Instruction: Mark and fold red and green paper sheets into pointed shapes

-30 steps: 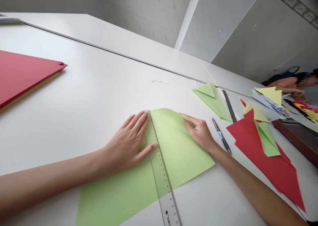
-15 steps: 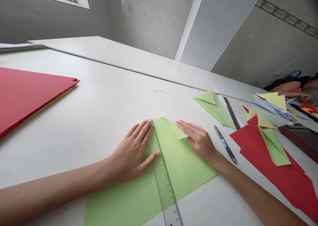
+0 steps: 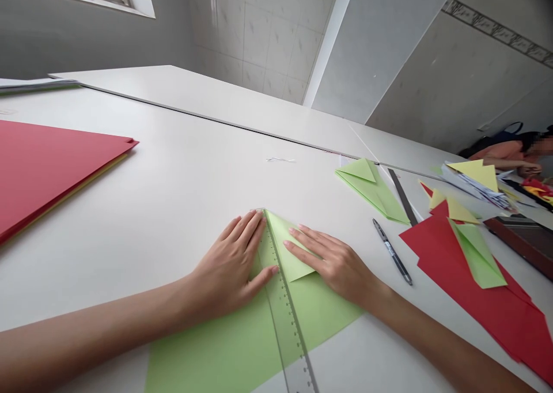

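A sheet of light green paper (image 3: pixel 203 347) lies on the white table in front of me. A clear plastic ruler (image 3: pixel 290 318) runs lengthwise over it. My left hand (image 3: pixel 235 260) rests flat on the ruler and paper, its thumb reaching across the ruler. Right of the ruler, the sheet's far corner is folded over as a triangular flap (image 3: pixel 283 249) along the ruler's edge. My right hand (image 3: pixel 332 257) lies on that flap with fingers stretched out, pressing it down. Part of the flap is hidden under the fingers.
A black pen (image 3: pixel 392 252) lies to the right. Beyond it are folded green paper (image 3: pixel 375 194), a dark strip (image 3: pixel 402 197), and red sheets (image 3: pixel 475 289) with a green folded piece (image 3: pixel 479 254). A red paper stack (image 3: pixel 56 168) is at left. Another person (image 3: pixel 510 154) sits far right.
My right hand has moved left and toward me, bringing the paper's corner over and laying it flat against the ruler's edge. My left hand and the ruler have stayed put.
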A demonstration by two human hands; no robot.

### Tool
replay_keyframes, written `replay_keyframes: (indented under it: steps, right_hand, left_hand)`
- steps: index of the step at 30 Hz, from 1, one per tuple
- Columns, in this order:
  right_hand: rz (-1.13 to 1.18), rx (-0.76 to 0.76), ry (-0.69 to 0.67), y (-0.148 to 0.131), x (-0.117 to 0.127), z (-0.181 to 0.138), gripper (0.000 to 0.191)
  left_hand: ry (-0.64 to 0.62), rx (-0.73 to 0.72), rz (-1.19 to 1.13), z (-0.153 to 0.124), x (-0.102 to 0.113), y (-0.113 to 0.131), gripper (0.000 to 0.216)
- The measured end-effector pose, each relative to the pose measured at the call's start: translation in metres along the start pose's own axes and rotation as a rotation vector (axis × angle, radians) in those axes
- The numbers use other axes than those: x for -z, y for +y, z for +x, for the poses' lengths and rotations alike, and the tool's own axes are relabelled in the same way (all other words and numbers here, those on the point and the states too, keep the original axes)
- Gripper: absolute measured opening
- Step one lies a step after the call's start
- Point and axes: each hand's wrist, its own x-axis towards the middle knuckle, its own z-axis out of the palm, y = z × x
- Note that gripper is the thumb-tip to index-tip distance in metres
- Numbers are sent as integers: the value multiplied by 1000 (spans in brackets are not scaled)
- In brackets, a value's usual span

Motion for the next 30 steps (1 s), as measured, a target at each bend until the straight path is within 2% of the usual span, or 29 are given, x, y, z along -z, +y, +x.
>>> replay_keyframes:
  steps: [5,14,30]
  right_hand:
    - [22,8,-7,1,-1,-1,48]
    - [35,-1,-35,1,-4,-2,49]
    - [46,-1,-59,1,-1,-2,50]
  left_hand:
    - [12,-2,-13,0,2,0,82]
    - [-5,-39,-40,1,8,1,59]
    - [-30,-44,-45,3,10,2,57]
